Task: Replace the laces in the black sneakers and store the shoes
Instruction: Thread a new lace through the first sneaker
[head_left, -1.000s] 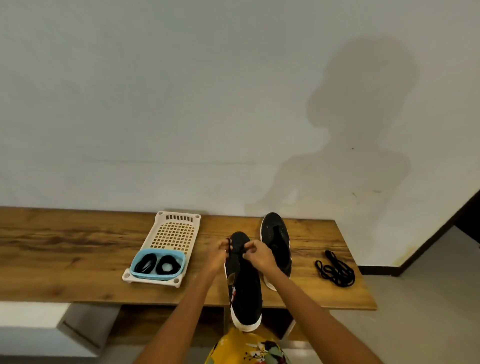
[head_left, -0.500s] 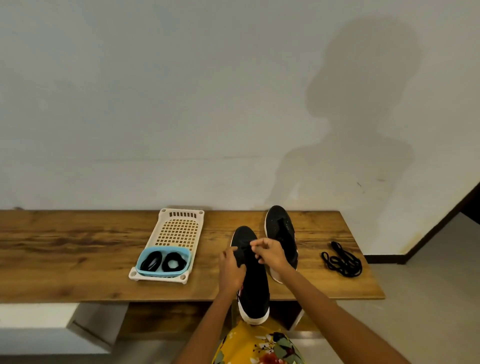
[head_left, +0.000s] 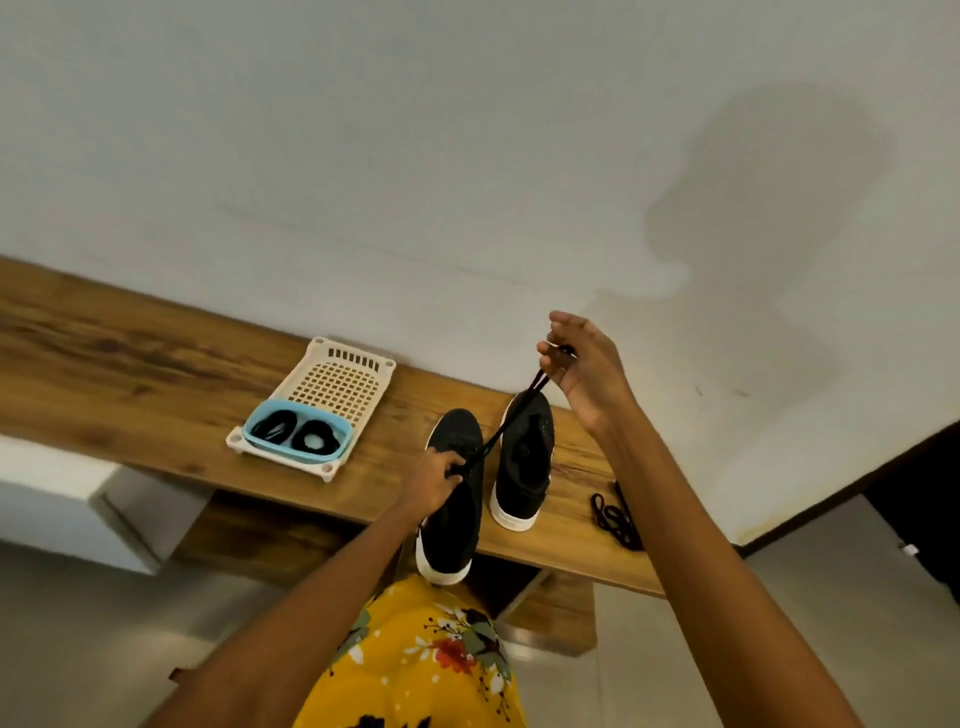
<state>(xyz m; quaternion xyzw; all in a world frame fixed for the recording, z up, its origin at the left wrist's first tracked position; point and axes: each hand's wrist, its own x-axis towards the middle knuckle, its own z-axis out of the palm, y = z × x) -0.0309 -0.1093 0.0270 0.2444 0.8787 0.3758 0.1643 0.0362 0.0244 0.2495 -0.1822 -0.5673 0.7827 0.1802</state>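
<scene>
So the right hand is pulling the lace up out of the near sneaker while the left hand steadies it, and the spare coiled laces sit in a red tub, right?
Not quite: the tub is light blue, not red, as the head view shows. The rest holds: the right hand pulls the lace up from the near sneaker while the left hand steadies it.

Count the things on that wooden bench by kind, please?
Black sneakers: 2
Black laces: 4, one pulled from the near sneaker, one loose, two coiled
White tray: 1
Blue dish: 1
Total: 8
</scene>
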